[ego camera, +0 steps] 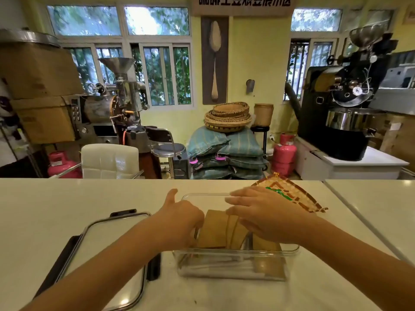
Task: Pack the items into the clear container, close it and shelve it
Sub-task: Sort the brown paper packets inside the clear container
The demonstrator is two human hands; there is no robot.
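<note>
The left hand point(182, 217) is curling its fingers, seemingly gripping brown paper packets point(221, 230) inside the clear container point(235, 263). The right hand point(265, 212) is resting spread, flat fingers point(233, 199) over them.

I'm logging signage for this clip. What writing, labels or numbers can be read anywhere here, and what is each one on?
Banner at the top of the wall: large dark characters, cut off by the frame edge, not readable.
Left pink gas cylinder: pale label, too blurred to read.
Brown cardboard boxes at left: faint marks, too blurred.
Clear container, its lid and the brown items: no text visible.
</note>
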